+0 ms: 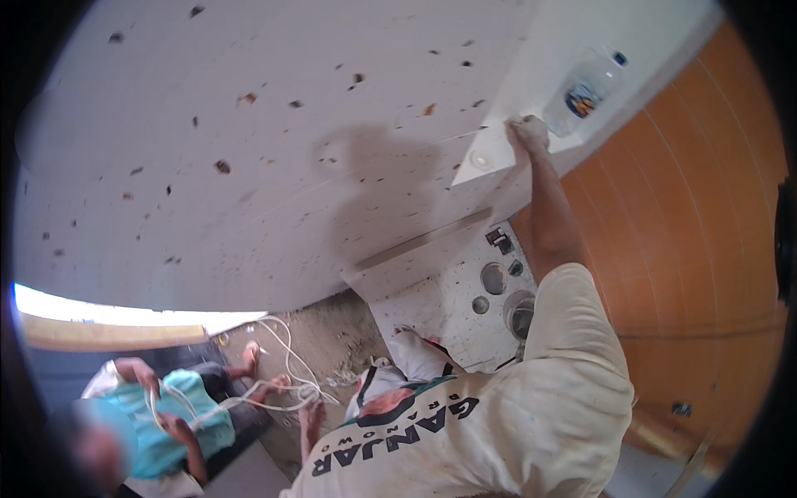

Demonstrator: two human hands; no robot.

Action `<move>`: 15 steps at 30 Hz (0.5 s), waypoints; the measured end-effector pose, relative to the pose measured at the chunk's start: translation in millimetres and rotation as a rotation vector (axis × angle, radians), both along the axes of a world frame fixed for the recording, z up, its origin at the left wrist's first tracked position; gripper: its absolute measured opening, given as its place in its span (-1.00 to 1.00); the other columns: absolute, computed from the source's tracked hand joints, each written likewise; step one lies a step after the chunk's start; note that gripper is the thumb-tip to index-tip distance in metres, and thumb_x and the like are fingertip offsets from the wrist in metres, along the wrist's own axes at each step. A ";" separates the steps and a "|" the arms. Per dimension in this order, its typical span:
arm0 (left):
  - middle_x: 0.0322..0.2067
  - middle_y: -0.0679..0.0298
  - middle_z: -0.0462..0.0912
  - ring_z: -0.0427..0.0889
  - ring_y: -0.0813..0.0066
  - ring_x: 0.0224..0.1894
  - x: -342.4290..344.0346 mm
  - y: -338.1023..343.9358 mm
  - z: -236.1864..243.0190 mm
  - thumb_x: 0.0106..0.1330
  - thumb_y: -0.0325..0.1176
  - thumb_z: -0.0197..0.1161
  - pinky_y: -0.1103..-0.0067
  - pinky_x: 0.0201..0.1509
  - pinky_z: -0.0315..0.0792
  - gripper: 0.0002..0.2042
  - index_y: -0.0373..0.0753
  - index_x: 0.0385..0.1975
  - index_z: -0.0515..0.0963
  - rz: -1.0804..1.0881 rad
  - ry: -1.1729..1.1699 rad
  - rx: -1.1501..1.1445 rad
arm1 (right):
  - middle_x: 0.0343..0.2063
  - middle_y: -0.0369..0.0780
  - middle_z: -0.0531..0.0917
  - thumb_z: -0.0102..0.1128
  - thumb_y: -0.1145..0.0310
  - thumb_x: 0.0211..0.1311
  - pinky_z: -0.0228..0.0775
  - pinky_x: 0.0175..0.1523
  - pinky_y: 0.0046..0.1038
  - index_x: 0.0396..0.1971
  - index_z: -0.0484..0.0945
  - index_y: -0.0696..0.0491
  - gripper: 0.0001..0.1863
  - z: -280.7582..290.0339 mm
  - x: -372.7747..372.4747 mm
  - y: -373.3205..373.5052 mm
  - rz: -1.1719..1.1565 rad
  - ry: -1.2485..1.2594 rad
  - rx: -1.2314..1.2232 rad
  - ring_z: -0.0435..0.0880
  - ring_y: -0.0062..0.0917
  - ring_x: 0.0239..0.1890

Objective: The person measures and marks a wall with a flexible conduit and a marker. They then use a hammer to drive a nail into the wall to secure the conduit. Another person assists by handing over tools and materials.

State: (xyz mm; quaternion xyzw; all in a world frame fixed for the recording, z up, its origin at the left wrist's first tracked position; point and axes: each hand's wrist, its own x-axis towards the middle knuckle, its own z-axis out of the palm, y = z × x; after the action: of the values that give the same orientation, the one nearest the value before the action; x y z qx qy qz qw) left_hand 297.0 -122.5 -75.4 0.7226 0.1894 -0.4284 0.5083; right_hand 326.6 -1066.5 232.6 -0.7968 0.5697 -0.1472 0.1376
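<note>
My right arm reaches up and away. My right hand [530,133] is closed against the edge of a white ledge [515,91]; what its fingers hold, if anything, I cannot make out. Right beside it, a clear plastic bottle [588,93] with a dark blue cap and a dark label lies along the ledge. A small round white thing [480,159] shows near the ledge's corner. My left hand [311,417] hangs low by my beige shirt [515,415], close to loose white cable on the ground; its fingers are not clear.
A pale wall [249,166] with dark chipped spots spans the left; an orange wall [689,183] the right. Round containers [520,315] stand on the pale floor [407,299]. At lower left, a person in teal [187,407] sits holding white cable [290,357], which trails over rough ground.
</note>
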 end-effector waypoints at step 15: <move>-0.22 0.03 0.68 0.66 0.29 -0.10 9.5 -121.2 182.0 0.25 -0.13 0.24 0.46 -0.04 0.48 -0.57 -0.40 -0.08 0.55 -0.116 -0.389 0.152 | -0.14 -0.11 0.63 -0.15 0.07 0.32 0.39 -0.09 -0.38 -0.06 0.52 0.21 -0.50 55.8 -72.6 134.0 0.237 -1.293 0.176 0.54 -0.48 -0.20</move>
State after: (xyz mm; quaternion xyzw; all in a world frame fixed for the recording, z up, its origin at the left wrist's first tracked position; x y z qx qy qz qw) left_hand 306.5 -243.8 106.5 0.8377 0.0776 -0.2937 0.4538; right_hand 254.0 -932.4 288.5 -0.5910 0.2906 -0.5324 0.5319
